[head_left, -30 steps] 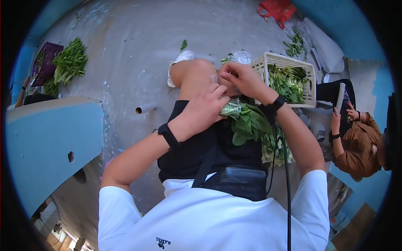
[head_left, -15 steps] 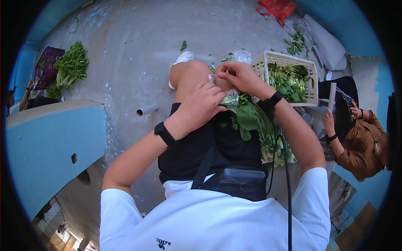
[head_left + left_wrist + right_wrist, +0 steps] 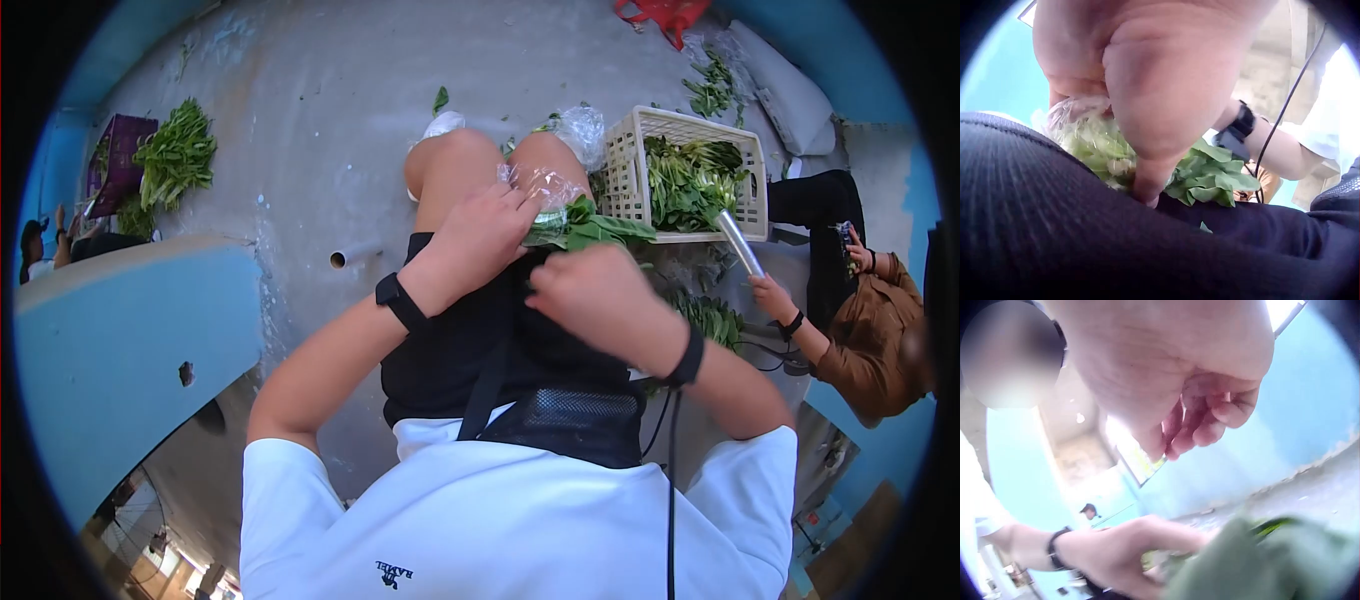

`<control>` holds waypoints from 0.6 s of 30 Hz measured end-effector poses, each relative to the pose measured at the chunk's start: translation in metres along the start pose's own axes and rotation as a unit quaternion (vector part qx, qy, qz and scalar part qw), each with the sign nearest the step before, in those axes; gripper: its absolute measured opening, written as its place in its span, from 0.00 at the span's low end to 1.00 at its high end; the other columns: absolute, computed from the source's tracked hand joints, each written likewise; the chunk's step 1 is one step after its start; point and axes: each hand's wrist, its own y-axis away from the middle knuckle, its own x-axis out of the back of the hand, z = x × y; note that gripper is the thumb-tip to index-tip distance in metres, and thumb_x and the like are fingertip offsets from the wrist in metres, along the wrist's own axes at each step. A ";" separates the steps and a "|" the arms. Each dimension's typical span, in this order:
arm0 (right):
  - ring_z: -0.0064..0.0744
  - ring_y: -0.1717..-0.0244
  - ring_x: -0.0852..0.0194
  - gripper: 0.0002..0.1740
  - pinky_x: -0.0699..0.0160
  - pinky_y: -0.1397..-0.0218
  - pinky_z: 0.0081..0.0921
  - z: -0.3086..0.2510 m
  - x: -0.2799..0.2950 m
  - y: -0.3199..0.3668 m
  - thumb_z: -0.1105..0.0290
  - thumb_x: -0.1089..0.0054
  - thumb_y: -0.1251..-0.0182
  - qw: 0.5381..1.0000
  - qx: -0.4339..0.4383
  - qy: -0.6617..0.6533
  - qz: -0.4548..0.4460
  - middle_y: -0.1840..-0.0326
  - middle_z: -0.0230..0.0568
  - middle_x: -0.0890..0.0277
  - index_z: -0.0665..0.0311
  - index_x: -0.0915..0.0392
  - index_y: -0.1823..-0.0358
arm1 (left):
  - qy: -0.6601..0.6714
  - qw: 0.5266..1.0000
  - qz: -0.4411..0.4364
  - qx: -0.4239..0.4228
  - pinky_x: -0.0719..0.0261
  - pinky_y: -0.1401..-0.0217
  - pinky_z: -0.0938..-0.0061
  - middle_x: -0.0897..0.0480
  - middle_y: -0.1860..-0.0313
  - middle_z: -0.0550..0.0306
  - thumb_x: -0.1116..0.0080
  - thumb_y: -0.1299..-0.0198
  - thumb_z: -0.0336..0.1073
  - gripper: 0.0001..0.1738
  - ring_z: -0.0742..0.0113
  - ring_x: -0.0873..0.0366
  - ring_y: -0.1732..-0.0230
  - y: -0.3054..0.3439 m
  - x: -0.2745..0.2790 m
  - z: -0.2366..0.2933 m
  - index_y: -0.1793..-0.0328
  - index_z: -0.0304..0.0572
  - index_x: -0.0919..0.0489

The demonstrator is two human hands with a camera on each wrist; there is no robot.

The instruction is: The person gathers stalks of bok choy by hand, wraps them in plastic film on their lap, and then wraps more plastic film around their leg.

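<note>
In the middle of the head view, the left hand is gripping a bunch of leafy greens, clear plastic wrapping its stems, above the black shorts. The right hand is hovering just below the leaves, fingers bending inward, seemingly holding nothing, though blur is softening it. At upper right, a white crate is holding more greens.

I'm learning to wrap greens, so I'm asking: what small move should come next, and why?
Probably bring the right hand to the plastic and smooth it round the stems. The plastic sticks up loosely beside the left hand, which grips the greens, while the right hand is close by with nothing visible in its curled fingers.
</note>
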 end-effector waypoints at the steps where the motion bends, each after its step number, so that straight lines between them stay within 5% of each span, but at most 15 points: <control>1: 0.32 0.68 0.09 0.07 0.16 0.67 0.30 -0.011 -0.016 0.004 0.68 0.31 0.39 0.999 -0.011 0.047 -0.019 0.73 0.35 0.15 0.63 0.13 0.63 | -0.004 1.000 0.002 -0.004 0.21 0.44 0.55 0.17 0.56 0.50 0.24 0.49 0.35 0.23 0.48 0.19 0.48 -0.002 0.002 0.002 0.48 0.40 0.22; 7: 0.34 0.68 0.09 0.05 0.15 0.67 0.30 -0.013 -0.044 -0.003 0.73 0.32 0.45 0.997 -0.042 0.060 -0.037 0.74 0.39 0.15 0.66 0.15 0.67 | 0.010 1.000 -0.017 0.023 0.22 0.37 0.56 0.16 0.46 0.46 0.23 0.49 0.36 0.29 0.46 0.19 0.41 0.002 0.000 0.009 0.41 0.39 0.21; 10: 0.42 0.68 0.11 0.09 0.17 0.66 0.32 0.005 -0.026 0.012 0.72 0.34 0.35 0.996 -0.036 -0.060 -0.048 0.72 0.41 0.15 0.70 0.16 0.57 | 0.021 0.999 -0.028 0.030 0.24 0.32 0.56 0.18 0.39 0.45 0.23 0.47 0.37 0.31 0.46 0.22 0.35 0.006 0.005 0.010 0.37 0.38 0.21; 12: 0.48 0.68 0.13 0.08 0.16 0.63 0.34 0.022 0.013 0.024 0.74 0.32 0.35 0.957 -0.112 -0.267 -0.031 0.68 0.46 0.13 0.67 0.17 0.56 | 0.012 0.999 -0.010 0.028 0.25 0.31 0.56 0.20 0.37 0.46 0.24 0.46 0.37 0.31 0.46 0.23 0.34 0.012 0.007 0.011 0.36 0.39 0.21; 14: 0.44 0.71 0.15 0.11 0.17 0.62 0.34 0.068 0.032 0.032 0.77 0.30 0.39 0.925 -0.262 -0.272 0.041 0.65 0.46 0.13 0.67 0.17 0.55 | 0.000 1.000 0.004 0.025 0.26 0.29 0.56 0.21 0.36 0.47 0.24 0.45 0.37 0.31 0.46 0.24 0.32 0.016 0.009 0.013 0.34 0.39 0.22; 17: 0.45 0.66 0.13 0.11 0.16 0.59 0.38 0.142 0.009 0.049 0.76 0.31 0.39 0.919 -0.303 -0.236 0.090 0.64 0.53 0.14 0.69 0.16 0.55 | -0.019 1.000 -0.006 0.020 0.28 0.27 0.55 0.22 0.35 0.48 0.25 0.42 0.37 0.31 0.46 0.25 0.31 0.019 0.013 0.019 0.33 0.38 0.22; 18: 0.45 0.66 0.14 0.11 0.16 0.59 0.39 0.153 -0.002 0.052 0.73 0.30 0.37 0.946 -0.280 -0.127 0.107 0.64 0.53 0.14 0.71 0.16 0.55 | -0.022 0.999 -0.020 0.017 0.28 0.27 0.55 0.22 0.35 0.49 0.25 0.42 0.37 0.31 0.47 0.25 0.31 0.020 0.012 0.019 0.33 0.38 0.22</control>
